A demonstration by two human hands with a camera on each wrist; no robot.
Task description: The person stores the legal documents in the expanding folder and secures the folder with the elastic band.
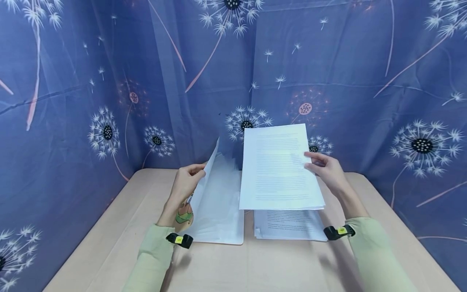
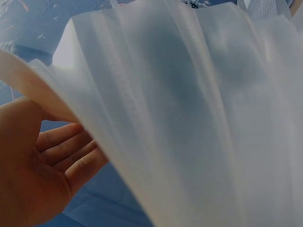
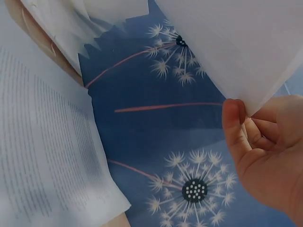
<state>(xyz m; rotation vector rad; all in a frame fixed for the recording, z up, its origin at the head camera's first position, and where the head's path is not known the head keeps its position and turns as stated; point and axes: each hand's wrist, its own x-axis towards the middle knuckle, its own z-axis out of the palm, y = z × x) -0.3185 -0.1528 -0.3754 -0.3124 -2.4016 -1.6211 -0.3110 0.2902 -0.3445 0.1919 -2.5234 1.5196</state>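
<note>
My left hand (image 1: 186,181) pinches the raised cover of a folder (image 1: 233,237) that lies opened on the table. Inside it, several translucent plastic sleeves (image 2: 161,94) fan upward from the spine. A colourful print shows on the outside of the cover, beneath the left wrist. My right hand (image 1: 326,168) pinches the right edge of a few printed sheets (image 1: 279,166), held up and tilted toward me. In the right wrist view, thumb and fingers grip these sheets (image 3: 251,52) at the edge. Below them lies a stack of printed paper (image 1: 290,227), partly hidden by the held sheets.
A pale table (image 1: 219,267) carries the folder at left and the paper stack just right of it, with a narrow gap between. Blue cloth (image 1: 204,113) printed with dandelions hangs behind and along both sides. Each wrist wears a black camera band (image 1: 339,232).
</note>
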